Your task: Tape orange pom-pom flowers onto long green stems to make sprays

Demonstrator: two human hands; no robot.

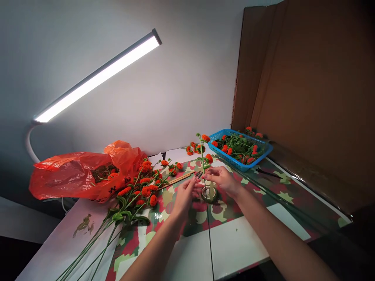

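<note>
Flower stem (202,153) near tape (214,194) and basket (243,168) is pinched by right hand (224,180), left hand's (185,195) grip unclear.

A green stem (202,153) with orange blooms (209,158) stands upright between the hands (224,180), its lower part seemingly bare.

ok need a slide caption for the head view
Left hand and right hand at an upright orange-flowered sprig, between a red plastic bag and a blue basket.
</note>
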